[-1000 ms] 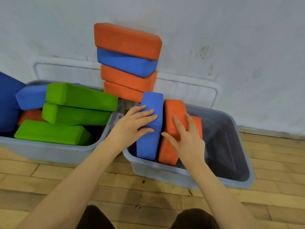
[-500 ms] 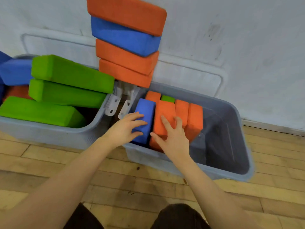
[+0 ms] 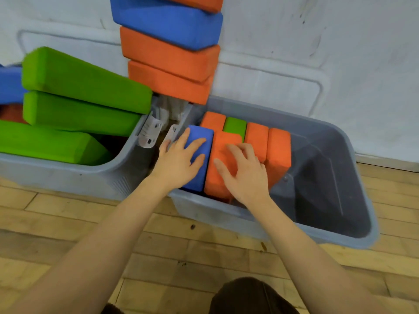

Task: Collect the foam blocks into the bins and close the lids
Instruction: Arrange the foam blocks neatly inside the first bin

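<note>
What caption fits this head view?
Both hands press blue block and orange block into the grey bin.

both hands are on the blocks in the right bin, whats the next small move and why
Probably lift both hands off and reach for the stack by the wall. The blue block under the left hand and the orange block under the right hand already stand upright in the right bin, which has room.
</note>
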Action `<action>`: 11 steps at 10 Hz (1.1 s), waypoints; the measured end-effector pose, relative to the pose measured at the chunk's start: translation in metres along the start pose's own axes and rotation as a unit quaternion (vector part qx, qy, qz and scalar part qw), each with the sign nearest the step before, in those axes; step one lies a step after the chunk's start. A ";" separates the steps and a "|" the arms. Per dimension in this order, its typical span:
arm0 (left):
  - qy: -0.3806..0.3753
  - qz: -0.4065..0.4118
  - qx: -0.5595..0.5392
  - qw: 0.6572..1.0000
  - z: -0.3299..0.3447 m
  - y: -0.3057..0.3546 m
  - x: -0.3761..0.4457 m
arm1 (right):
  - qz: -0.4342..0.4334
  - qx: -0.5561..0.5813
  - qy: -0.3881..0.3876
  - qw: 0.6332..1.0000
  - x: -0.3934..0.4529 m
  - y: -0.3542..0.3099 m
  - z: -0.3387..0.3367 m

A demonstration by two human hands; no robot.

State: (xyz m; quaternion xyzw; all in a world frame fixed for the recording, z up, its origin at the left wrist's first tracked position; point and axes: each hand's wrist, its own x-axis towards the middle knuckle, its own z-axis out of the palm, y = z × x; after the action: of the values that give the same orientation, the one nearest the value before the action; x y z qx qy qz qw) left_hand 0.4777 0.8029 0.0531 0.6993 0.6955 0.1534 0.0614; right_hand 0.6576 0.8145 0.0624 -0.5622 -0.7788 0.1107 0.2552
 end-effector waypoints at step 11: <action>-0.004 -0.043 0.140 0.989 0.022 0.018 0.024 | -0.024 -0.053 -0.157 0.986 0.084 0.054 0.059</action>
State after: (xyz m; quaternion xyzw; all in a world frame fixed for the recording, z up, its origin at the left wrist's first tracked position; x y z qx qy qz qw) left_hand 0.5010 0.8292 0.0411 0.6710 0.7393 0.0487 -0.0274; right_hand 0.6509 0.9185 0.0109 -0.5312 -0.8275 0.1505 0.1021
